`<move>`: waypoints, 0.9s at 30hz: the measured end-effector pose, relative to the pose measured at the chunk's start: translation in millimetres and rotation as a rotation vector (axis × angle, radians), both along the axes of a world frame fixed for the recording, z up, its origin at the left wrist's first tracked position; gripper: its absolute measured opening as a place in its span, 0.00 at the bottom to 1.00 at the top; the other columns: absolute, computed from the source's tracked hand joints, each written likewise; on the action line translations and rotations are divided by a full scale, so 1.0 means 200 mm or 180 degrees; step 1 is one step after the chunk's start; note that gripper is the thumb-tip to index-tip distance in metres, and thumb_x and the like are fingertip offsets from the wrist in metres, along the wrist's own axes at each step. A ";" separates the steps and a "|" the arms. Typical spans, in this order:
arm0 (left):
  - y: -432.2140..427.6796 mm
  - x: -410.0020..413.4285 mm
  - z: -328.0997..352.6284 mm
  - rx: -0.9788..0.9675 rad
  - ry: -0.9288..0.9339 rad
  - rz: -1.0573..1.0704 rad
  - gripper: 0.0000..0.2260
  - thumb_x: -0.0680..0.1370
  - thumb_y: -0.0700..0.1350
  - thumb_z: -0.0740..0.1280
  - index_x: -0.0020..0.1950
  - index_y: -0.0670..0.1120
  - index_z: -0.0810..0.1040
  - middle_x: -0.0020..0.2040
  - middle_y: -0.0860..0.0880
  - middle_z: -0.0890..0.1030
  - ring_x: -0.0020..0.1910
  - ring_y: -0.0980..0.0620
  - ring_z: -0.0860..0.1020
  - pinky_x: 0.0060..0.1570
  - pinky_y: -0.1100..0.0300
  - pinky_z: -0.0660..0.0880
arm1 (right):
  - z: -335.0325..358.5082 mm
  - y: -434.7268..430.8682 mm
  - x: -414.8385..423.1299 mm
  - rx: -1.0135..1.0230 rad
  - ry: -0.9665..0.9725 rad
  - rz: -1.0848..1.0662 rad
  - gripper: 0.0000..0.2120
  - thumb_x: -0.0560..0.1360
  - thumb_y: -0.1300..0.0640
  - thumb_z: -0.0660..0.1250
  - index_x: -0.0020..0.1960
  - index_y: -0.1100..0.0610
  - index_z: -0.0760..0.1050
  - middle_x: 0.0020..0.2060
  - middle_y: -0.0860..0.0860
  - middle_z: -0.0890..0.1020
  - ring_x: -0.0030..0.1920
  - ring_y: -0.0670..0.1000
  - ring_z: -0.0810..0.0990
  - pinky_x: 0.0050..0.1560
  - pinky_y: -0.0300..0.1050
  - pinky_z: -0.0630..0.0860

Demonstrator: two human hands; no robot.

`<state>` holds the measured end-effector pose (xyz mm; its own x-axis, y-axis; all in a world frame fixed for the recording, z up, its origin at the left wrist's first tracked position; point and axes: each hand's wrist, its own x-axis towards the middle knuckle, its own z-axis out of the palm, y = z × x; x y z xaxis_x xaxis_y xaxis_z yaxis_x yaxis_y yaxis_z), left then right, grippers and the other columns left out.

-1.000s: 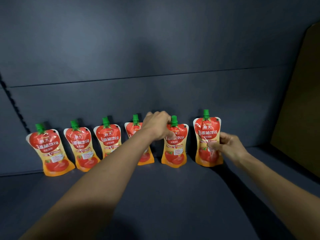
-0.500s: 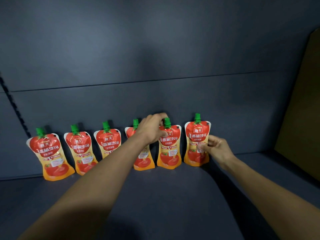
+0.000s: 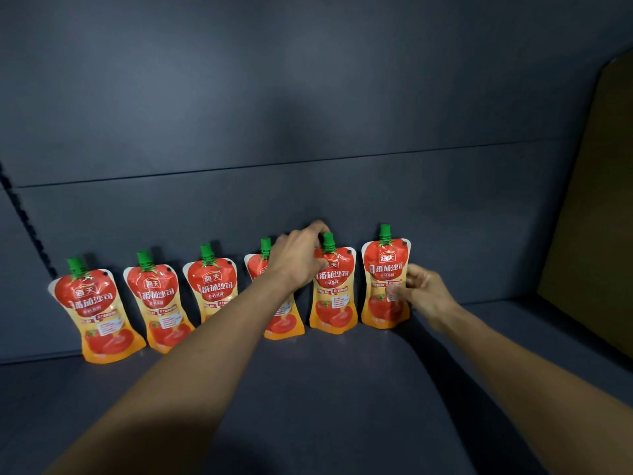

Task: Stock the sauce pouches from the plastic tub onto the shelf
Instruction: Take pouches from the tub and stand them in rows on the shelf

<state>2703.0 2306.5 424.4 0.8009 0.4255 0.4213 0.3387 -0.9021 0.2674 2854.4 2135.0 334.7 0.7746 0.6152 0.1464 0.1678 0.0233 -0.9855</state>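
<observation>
Standing in one row along the back of the shelf [image 3: 325, 389]: six sauce pouches, green caps up, each leaning on the back panel [image 3: 308, 97]. From the left: pouch 1 [image 3: 99, 313], pouch 2 [image 3: 161, 303], pouch 3 [image 3: 212, 289], pouch 4 [image 3: 284, 320], pouch 5 [image 3: 334, 296], pouch 6 [image 3: 383, 286]. Pouches 1 and 2 tilt left; 5 and 6 are near upright, just beside each other with a thin gap.

Left hand [image 3: 298, 260] is at the top of pouch 5. Its fingers [image 3: 317, 229] are curled tight over the upper left shoulder, with the index hooked behind the cap [image 3: 328, 242]. The thumb is hidden, so I cannot tell how far it wraps. The left forearm crosses in front of pouch 4, hiding much of it and the lower part of pouch 3.

Right hand [image 3: 423, 293] holds pouch 6 at its right edge, mid height, in a narrow pinch: thumb on the front face, other fingers curled behind the edge.

The bases of pouches 5 and 6 sit on the shelf.

A brown board [image 3: 599, 217] stands at the right end of the shelf, well apart from pouch 6.
</observation>
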 end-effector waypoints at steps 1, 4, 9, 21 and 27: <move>0.00 0.00 0.00 0.0021 0.0005 0.0016 0.21 0.73 0.45 0.75 0.62 0.51 0.72 0.54 0.52 0.81 0.54 0.47 0.79 0.54 0.53 0.73 | 0.01 0.00 -0.01 -0.0044 -0.0025 -0.0033 0.12 0.72 0.69 0.70 0.50 0.55 0.79 0.46 0.50 0.85 0.45 0.48 0.83 0.41 0.40 0.77; -0.01 0.00 0.00 0.0078 0.0049 0.0063 0.21 0.73 0.45 0.75 0.63 0.50 0.72 0.55 0.51 0.81 0.55 0.46 0.79 0.53 0.52 0.74 | 0.02 -0.01 -0.03 -0.0186 -0.0108 -0.0093 0.12 0.72 0.68 0.71 0.53 0.57 0.78 0.46 0.48 0.83 0.46 0.47 0.81 0.40 0.38 0.75; -0.02 -0.01 0.00 0.0082 0.0081 0.0106 0.21 0.73 0.45 0.74 0.63 0.50 0.72 0.55 0.49 0.82 0.55 0.45 0.80 0.51 0.52 0.75 | 0.02 -0.01 -0.04 -0.0375 -0.0182 -0.0199 0.14 0.71 0.69 0.71 0.54 0.57 0.77 0.49 0.52 0.83 0.53 0.53 0.81 0.49 0.46 0.78; -0.17 -0.18 -0.12 0.0583 -0.0508 0.0036 0.30 0.78 0.59 0.65 0.76 0.51 0.62 0.76 0.51 0.65 0.76 0.50 0.60 0.74 0.52 0.55 | 0.05 -0.20 -0.29 -0.1388 -0.1174 -0.0922 0.33 0.76 0.50 0.68 0.77 0.54 0.58 0.74 0.54 0.64 0.74 0.54 0.61 0.71 0.51 0.62; -0.46 -0.36 -0.36 0.0169 -0.0509 -0.0717 0.27 0.77 0.59 0.64 0.74 0.50 0.67 0.73 0.51 0.70 0.72 0.49 0.67 0.71 0.51 0.62 | -0.04 -0.49 -0.68 -0.1494 -0.1811 -0.1317 0.27 0.78 0.48 0.63 0.75 0.50 0.61 0.71 0.49 0.67 0.70 0.51 0.68 0.66 0.52 0.70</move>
<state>2631.7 2214.7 353.1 0.7944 0.2182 0.5668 0.0853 -0.9641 0.2516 2719.3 2037.8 327.6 0.8363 0.3928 0.3825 0.5464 -0.5399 -0.6403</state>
